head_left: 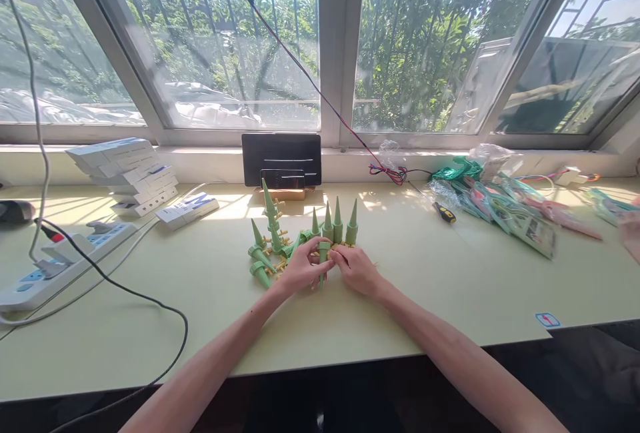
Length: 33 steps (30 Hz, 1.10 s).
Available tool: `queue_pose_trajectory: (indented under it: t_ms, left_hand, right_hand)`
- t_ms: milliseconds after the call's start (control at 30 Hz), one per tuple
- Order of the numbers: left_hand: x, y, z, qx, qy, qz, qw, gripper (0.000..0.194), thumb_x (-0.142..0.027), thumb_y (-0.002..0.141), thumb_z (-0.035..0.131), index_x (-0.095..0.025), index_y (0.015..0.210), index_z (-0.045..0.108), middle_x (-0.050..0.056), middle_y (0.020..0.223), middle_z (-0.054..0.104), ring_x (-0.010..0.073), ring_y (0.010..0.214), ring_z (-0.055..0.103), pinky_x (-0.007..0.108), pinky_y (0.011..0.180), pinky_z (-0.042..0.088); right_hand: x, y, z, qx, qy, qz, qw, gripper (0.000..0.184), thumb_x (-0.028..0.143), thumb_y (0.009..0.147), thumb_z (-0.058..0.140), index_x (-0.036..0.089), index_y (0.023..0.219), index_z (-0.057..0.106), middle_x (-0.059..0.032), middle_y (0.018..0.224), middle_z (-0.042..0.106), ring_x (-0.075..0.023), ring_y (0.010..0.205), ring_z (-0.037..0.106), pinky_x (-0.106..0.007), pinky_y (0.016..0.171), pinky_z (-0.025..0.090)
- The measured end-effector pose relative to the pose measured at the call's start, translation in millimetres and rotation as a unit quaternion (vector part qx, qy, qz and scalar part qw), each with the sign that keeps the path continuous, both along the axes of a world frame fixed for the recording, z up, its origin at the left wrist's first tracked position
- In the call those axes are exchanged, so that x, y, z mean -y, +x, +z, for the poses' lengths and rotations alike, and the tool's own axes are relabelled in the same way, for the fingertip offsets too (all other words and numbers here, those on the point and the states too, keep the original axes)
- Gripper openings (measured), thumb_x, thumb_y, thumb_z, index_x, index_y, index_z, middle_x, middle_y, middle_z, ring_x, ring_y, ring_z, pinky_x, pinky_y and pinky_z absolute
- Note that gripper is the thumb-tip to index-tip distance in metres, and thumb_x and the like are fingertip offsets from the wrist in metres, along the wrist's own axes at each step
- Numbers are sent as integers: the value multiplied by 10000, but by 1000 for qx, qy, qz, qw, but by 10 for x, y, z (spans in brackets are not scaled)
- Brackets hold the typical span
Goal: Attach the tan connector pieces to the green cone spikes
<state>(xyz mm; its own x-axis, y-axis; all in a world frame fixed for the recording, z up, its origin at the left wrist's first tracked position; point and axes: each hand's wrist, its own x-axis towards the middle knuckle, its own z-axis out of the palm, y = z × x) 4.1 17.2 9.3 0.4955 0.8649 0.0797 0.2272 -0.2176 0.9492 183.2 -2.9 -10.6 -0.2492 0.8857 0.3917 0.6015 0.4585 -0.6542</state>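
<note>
Near the worktop's (425,313) front edge, the left hand (304,265) holds one green spike (324,248), apparently mid-work; the right hand's (357,270) fingers pinch close, contents unclear. Upright spikes (338,221) stand behind; tilted spikes (260,274) lie leftward.

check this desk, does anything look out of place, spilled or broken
No spill or damage stands out. The stack of white boxes on the left looks askew, its layers out of line, and one white box lies loose beside it. Some green spikes stand upright, while others lie on their sides.
</note>
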Motion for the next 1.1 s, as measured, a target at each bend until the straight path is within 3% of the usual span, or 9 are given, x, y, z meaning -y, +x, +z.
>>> queue_pose_trajectory:
  t_ms: [300,467,833,1100]
  left_hand:
    - [57,24,-9,-14,93,21,995,485,-457,835,671,-181,1209,535,-58,641,490,91,497,516,185,435,425]
    - [76,30,4,-13,100,21,995,462,-443,842,659,-181,1202,535,-47,660,512,86,503,479,189,449,402]
    - [47,25,-66,-26,155,33,987,449,-401,850,655,-189,1234,560,-79,612,356,75,498,353,198,478,367]
    - [27,23,-81,-36,193,49,979,439,-419,858,651,-197,1233,590,-56,629,410,83,512,382,210,487,430]
  right_hand:
    - [11,4,2,6,5,-8,1000,440,387,1022,319,200,642,440,4,588,499,-127,545,376,-263,543,251]
    - [13,-5,-2,-9,3,-6,1000,491,440,1025,283,204,604,376,9,553,458,-124,527,359,-276,541,240]
    - [17,-21,-18,-46,-14,-1,999,527,508,1027,256,208,595,290,26,532,372,-119,515,310,-284,529,220]
    - [8,-30,-14,-75,-23,2,997,556,556,1016,261,209,583,274,30,525,340,-114,512,306,-284,519,220]
